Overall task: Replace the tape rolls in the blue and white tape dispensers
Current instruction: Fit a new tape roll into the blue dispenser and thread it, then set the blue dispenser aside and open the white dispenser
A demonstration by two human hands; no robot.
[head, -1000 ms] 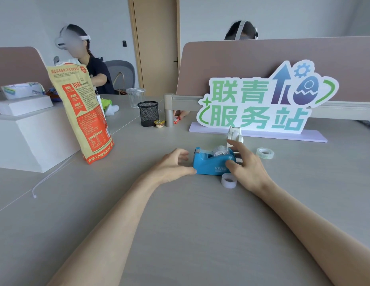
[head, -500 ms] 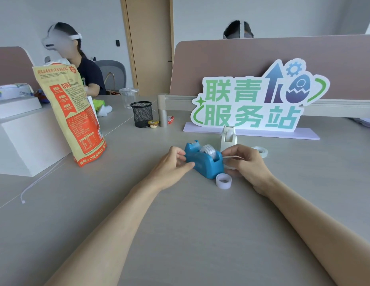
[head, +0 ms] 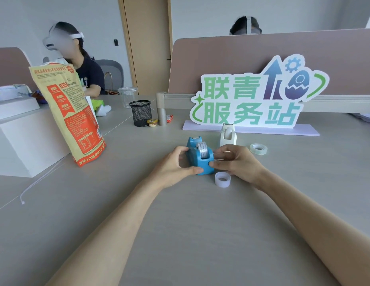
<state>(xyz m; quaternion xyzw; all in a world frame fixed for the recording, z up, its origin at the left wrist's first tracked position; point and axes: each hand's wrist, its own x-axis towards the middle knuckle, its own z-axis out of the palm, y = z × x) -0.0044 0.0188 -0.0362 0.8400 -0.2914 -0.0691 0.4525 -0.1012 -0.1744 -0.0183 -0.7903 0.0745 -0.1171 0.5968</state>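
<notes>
The blue tape dispenser (head: 200, 159) stands on the grey desk with its cutter end pointing away from me and a tape roll (head: 202, 148) seated in it. My left hand (head: 173, 166) grips its left side, thumb at the near end. My right hand (head: 235, 162) grips its right side with curled fingers. A bare white tape core (head: 222, 179) lies just in front of my right hand. The white tape dispenser (head: 227, 135) stands behind, and a clear tape roll (head: 258, 149) lies flat to its right.
A tall snack bag (head: 70, 112) stands at the left next to a white box (head: 20, 139). A black mesh pen cup (head: 140, 112), a small tub (head: 152, 122) and a green-lettered sign (head: 254, 100) line the back. Two people sit beyond.
The blue dispenser has been turned from lying sideways to pointing away from me, and both hands now clasp its sides. The camera has shifted slightly.
</notes>
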